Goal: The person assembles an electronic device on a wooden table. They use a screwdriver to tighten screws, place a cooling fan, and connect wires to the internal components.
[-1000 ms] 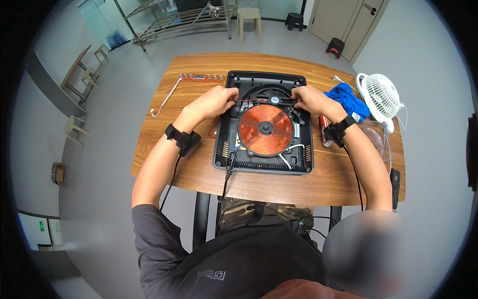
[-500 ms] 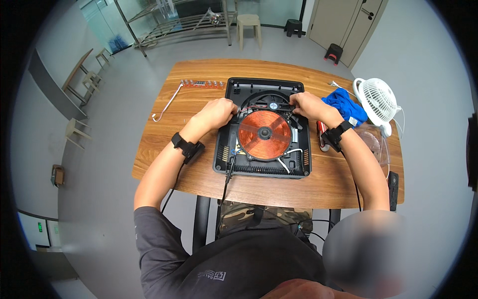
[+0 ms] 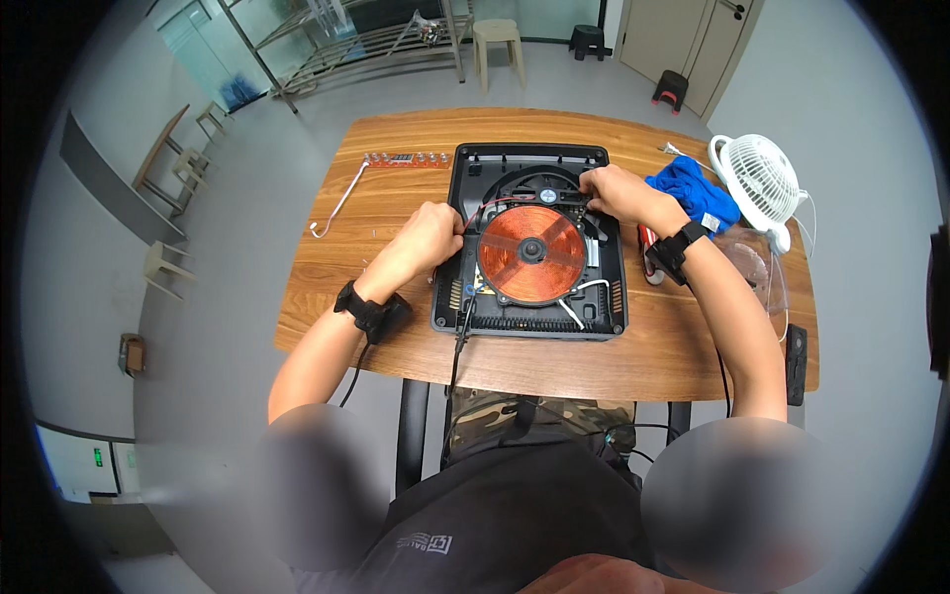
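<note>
An opened induction cooker (image 3: pixel 468 315) lies on the table with its black housing exposed. A round copper coil (image 3: pixel 515 280) fills its middle, and a black cooling fan (image 3: pixel 547 196) sits beyond the coil. My left hand (image 3: pixel 431 236) is closed at the housing's left wall, where the fan's thin red-and-black wire (image 3: pixel 484 206) runs to its fingertips; the pinch itself is mostly hidden. At the fan's right side, my right hand (image 3: pixel 623 194) has its fingers closed on the fan's frame. White coil leads (image 3: pixel 571 315) and a black power cord (image 3: pixel 460 342) show at the near side.
A red circuit board (image 3: pixel 406 159) with a white cable (image 3: pixel 339 201) lies at the left. On the right are a blue cloth (image 3: pixel 693 191), a white fan (image 3: pixel 760 178), a red screwdriver-like tool (image 3: pixel 648 252) and a clear plastic piece (image 3: pixel 747 262). Small screws (image 3: pixel 374 233) lie near my left hand.
My left hand has drawn back to the left and nearer to me, away from the fan, uncovering more wire. My right hand stays at the fan's right side. The view has shifted slightly.
</note>
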Demonstrator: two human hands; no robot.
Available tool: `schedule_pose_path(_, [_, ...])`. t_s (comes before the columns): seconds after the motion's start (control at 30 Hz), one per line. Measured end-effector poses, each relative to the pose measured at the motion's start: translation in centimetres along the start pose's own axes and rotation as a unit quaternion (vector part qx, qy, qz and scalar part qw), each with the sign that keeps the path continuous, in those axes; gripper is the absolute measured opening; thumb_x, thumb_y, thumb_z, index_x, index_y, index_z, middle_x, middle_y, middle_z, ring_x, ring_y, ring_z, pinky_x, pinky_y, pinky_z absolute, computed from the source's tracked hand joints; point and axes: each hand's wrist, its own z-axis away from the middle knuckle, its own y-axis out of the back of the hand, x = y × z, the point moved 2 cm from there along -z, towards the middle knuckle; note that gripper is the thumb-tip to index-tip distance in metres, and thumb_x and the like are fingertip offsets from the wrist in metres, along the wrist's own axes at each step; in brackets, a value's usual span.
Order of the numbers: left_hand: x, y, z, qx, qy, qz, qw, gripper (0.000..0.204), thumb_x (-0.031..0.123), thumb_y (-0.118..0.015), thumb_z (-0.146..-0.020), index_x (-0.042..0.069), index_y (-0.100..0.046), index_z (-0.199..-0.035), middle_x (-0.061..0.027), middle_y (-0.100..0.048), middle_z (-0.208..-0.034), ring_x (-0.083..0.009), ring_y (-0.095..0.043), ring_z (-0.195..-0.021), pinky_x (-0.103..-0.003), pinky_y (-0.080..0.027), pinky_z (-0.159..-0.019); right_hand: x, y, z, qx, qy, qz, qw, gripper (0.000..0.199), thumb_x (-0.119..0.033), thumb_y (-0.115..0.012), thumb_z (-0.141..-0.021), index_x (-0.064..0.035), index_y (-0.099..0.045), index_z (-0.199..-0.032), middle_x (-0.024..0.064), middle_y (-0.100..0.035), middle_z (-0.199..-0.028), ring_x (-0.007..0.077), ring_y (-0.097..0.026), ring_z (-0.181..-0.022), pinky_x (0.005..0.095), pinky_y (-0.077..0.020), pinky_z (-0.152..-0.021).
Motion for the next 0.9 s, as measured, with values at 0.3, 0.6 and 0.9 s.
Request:
schedule_pose_path(0.3, [0.6,-0.5,0.5,0.027,0.013,-0.011,0.999,0.018,0.010,-0.073,-0.077,-0.001,-0.076,-0.091,-0.0202,-0.073,-0.083,-0.0348,-0.073,-0.081,-0.041,-0.058,-0.075,-0.1,0.1,0.1,-0.002,0.003,-0.001,1.000,0.021,-0.004,-0.072,-0.079,0.0006,-0.066,-0.099,0.0206,-0.069,-0.087,0.0383,-0.068,-0.087,0.0436,-0.0535,-0.076])
schedule_pose_path(0.6, [0.6,-1.4,0.5,0.041,0.050,-0.040,0.997,0.017,0.015,-0.076,-0.076,0.003,-0.077,-0.088,-0.0189,-0.073,-0.082,-0.0358,-0.072,-0.080,-0.043,-0.058,-0.075,-0.2,0.2,0.1,-0.010,-0.021,-0.010,1.000,0.021,-0.009,-0.077,-0.079,-0.0023,-0.067,-0.097,0.0194,-0.071,-0.090,0.0379,-0.068,-0.093,0.0448,-0.0529,-0.077])
schedule_pose_path(0.9, [2.0,-0.8,-0.3,0.023,0.078,-0.079,0.994,0.014,0.015,-0.075,-0.078,0.002,-0.075,-0.084,-0.0232,-0.072,-0.084,-0.0403,-0.071,-0.086,-0.047,-0.057,-0.078,-0.3,0.2,0.1,-0.015,-0.032,-0.001,0.999,0.021,-0.009,-0.076,-0.080,-0.0024,-0.067,-0.098,0.0192,-0.070,-0.093,0.0381,-0.067,-0.095,0.0452,-0.0526,-0.078])
